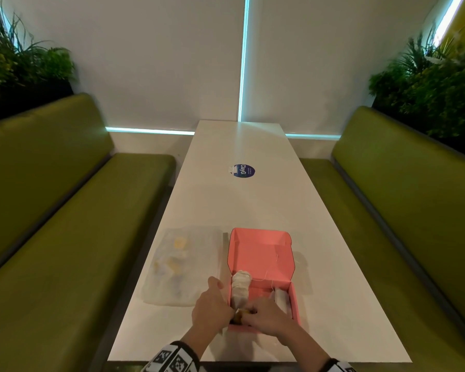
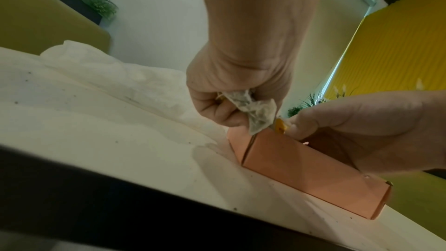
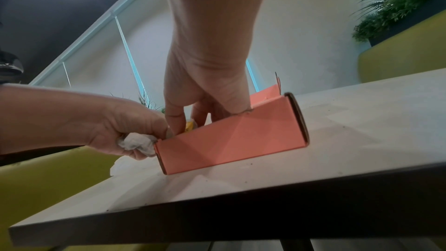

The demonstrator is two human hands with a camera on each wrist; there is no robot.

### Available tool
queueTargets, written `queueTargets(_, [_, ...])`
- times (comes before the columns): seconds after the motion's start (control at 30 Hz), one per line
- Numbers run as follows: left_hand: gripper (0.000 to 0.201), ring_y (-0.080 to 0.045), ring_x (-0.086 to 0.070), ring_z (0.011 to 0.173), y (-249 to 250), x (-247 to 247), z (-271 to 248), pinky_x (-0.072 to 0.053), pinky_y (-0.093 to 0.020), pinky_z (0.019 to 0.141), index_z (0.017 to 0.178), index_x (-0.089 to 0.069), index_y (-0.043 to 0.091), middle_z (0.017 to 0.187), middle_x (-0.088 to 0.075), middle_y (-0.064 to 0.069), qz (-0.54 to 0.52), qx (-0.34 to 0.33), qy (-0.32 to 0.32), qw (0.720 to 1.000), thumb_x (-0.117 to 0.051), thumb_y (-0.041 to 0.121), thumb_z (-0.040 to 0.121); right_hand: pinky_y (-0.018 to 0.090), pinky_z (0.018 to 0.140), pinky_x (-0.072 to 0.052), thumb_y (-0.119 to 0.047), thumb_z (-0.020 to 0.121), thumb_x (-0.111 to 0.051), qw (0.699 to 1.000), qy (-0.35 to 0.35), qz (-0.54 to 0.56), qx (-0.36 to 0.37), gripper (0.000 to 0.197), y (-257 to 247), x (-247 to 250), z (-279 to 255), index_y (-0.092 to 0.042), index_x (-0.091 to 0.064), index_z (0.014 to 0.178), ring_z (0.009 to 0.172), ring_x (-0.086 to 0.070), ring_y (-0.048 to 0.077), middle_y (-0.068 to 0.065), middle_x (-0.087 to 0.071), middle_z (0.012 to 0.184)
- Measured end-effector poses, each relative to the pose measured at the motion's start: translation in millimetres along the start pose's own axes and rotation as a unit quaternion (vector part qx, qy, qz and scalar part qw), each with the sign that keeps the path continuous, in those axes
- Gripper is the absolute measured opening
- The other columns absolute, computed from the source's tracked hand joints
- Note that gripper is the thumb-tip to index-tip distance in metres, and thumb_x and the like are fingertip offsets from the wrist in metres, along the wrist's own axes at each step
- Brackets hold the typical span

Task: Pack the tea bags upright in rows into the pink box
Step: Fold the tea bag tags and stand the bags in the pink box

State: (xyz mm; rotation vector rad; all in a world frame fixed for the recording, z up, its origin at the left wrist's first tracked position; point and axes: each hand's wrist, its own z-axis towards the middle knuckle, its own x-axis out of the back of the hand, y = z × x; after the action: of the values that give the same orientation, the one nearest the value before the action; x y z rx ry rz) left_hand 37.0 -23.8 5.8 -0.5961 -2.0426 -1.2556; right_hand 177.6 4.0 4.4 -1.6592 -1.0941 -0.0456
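Note:
The pink box [image 1: 293,299] stands open near the table's front edge, its lid upright at the back. A row of tea bags [image 1: 240,287] stands along its left wall, and more white bags [image 1: 281,299] lie at its right. My left hand [image 1: 214,304] is at the box's front left corner and grips a crumpled tea bag [image 2: 252,110]. My right hand [image 1: 265,315] reaches into the front of the box [image 3: 231,140], fingers pointing down, and pinches a yellow tag [image 2: 280,125]. The box floor under both hands is hidden.
A clear plastic bag [image 1: 180,267] with several more tea bags lies on the white table [image 1: 239,200] left of the box. A round blue sticker [image 1: 244,171] is farther up the table. Green benches [image 1: 51,210] run along both sides.

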Motion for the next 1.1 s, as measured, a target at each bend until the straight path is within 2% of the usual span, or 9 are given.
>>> queueTargets(0.2, [0.044,-0.019,-0.062,0.07,-1,2,-2,-0.057,-0.036,0.067,0.111,-0.034,0.02,0.081,-0.059,0.003,-0.036,0.002,0.003,0.999,-0.053,0.05,0.086,0.022,0.061,-0.035,-0.007,0.08,-0.051,0.998,0.007,-0.058,0.007,0.018,-6,-2,1,-0.019,-0.055,0.068,0.06,-0.042,0.007,-0.005,-0.047,0.064])
queueTargets(0.33, [0.047,-0.02,-0.065,0.077,-1,12,-4,-0.059,-0.033,0.067,0.115,-0.044,0.018,0.084,-0.056,0.005,-0.062,0.009,-0.038,0.997,-0.042,0.058,0.09,0.022,0.078,-0.044,-0.007,0.084,-0.05,0.991,0.083,-0.102,0.012,0.033,-9,-6,3,-0.014,-0.051,0.117,0.08,-0.049,0.009,0.001,-0.06,0.094])
queueTargets(0.43, [0.05,-0.015,-0.063,0.081,-6,16,-8,-0.054,-0.025,0.068,0.118,-0.047,0.022,0.098,-0.058,0.004,-0.027,0.006,-0.077,0.997,-0.053,0.058,0.084,0.029,0.072,-0.044,-0.011,0.088,-0.049,0.986,0.133,-0.099,0.017,0.025,-7,-11,5,-0.013,-0.044,0.112,0.076,-0.047,0.012,-0.012,-0.044,0.072])
queueTargets(0.53, [0.049,-0.013,-0.063,0.088,-13,15,-9,-0.053,-0.025,0.079,0.121,-0.048,0.024,0.108,-0.062,0.002,0.016,-0.005,-0.098,0.995,-0.062,0.049,0.082,0.029,0.077,-0.042,-0.017,0.09,-0.047,0.975,0.167,-0.141,0.04,0.008,-7,-10,4,-0.023,-0.041,0.091,0.078,-0.047,0.013,-0.01,-0.042,0.074])
queueTargets(0.63, [0.045,-0.015,-0.064,0.083,-16,13,-10,-0.053,-0.026,0.077,0.119,-0.047,0.024,0.104,-0.063,0.002,0.004,0.0,-0.107,0.994,-0.063,0.044,0.082,0.03,0.076,-0.045,-0.02,0.088,-0.05,0.981,0.126,-0.142,0.048,0.013,-9,-8,2,-0.023,-0.045,0.076,0.074,-0.049,0.013,-0.003,-0.052,0.079])
queueTargets(0.8, [0.044,-0.012,-0.061,0.075,-14,14,-11,-0.045,-0.014,0.059,0.121,-0.046,0.023,0.096,-0.06,0.003,0.004,0.0,-0.108,0.994,-0.064,0.039,0.084,0.033,0.085,-0.048,-0.028,0.088,-0.048,0.986,0.021,-0.162,0.045,0.024,-12,-11,2,-0.021,-0.065,0.104,0.092,-0.06,0.017,0.002,-0.067,0.104])
queueTargets(0.87, [0.048,-0.011,-0.061,0.068,-13,14,-11,-0.046,-0.016,0.057,0.121,-0.045,0.024,0.094,-0.06,0.004,-0.001,0.003,-0.112,0.994,-0.065,0.044,0.082,0.031,0.082,-0.049,-0.024,0.088,-0.05,0.985,0.057,-0.152,0.055,0.022,-9,-11,6,-0.02,-0.068,0.099,0.09,-0.062,0.017,0.001,-0.068,0.098])
queueTargets(1.0, [0.055,-0.011,-0.056,0.05,-12,15,-15,-0.049,-0.021,0.048,0.122,-0.041,0.024,0.099,-0.059,0.002,-0.003,0.02,-0.131,0.991,-0.067,0.047,0.08,0.023,0.078,-0.051,-0.023,0.091,-0.053,0.947,0.272,-0.164,0.054,0.017,-2,7,13,-0.019,-0.065,0.102,0.085,-0.061,0.011,-0.003,-0.059,0.102])
queueTargets(1.1, [0.056,-0.009,-0.055,0.052,-13,16,-18,-0.048,-0.019,0.05,0.122,-0.04,0.024,0.105,-0.057,0.003,0.0,0.012,-0.13,0.991,-0.066,0.05,0.08,0.03,0.07,-0.053,-0.017,0.079,-0.069,0.92,0.33,-0.201,0.069,0.017,2,21,21,-0.018,-0.071,0.096,0.076,-0.063,0.018,0.002,-0.059,0.097])
